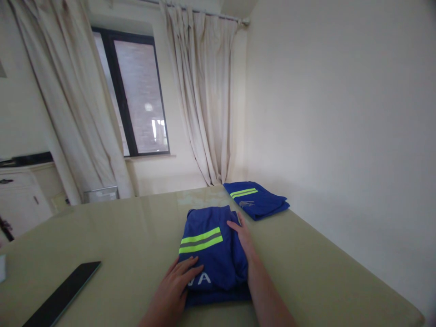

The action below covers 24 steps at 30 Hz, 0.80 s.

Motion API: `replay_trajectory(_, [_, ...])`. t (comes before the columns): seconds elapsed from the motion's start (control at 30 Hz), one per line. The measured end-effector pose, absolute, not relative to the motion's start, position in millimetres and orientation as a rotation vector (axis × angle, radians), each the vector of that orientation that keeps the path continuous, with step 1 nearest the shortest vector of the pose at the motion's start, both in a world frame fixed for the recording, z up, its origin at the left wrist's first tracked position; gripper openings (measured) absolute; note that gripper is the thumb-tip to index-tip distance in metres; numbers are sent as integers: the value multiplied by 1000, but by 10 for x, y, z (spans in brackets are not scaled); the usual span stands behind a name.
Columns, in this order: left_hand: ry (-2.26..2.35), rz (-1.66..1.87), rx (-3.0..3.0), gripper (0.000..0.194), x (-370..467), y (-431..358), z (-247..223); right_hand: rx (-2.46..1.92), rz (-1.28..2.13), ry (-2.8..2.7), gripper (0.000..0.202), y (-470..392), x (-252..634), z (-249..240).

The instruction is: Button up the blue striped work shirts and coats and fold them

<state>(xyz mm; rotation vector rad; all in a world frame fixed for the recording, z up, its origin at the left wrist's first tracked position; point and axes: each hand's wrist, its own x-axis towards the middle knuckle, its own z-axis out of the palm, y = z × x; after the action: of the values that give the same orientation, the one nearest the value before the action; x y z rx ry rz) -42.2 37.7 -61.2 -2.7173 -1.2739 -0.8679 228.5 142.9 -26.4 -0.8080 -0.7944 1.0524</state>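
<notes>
In front of me on the table lies a folded blue garment (214, 259) with a yellow-green and grey reflective stripe and white lettering, partly covered by my fingers. My left hand (182, 277) rests flat on its lower left side, fingers stretched over the letters. Along the right edge, my right hand (243, 234) touches the cloth with its fingers apart, the thumb over the top. A second folded blue garment (257, 202), with a similar stripe and a grey print, lies farther back to the right, near the wall.
The pale green table (136, 245) runs up to the white wall (340, 113) on the right. A flat black object (64, 293) lies at the left front. Behind are beige curtains (207, 91), a dark-framed window (139, 95) and a white cabinet (23, 195).
</notes>
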Motion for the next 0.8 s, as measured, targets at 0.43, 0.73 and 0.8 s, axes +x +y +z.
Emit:
replay_trajectory(0.43, [-937, -802, -2923, 91, -10, 204, -462, -1082, 236, -1364, 51, 988, 2361, 144])
replay_trajectory(0.73, [-717, -644, -3066, 81, 274, 274, -764, -1796, 251, -2187, 75, 1367, 2171, -326])
replay_trajectory(0.8, [-679, -690, -3051, 73, 279, 310, -834, -1824, 213, -2165, 71, 1393, 2152, -335])
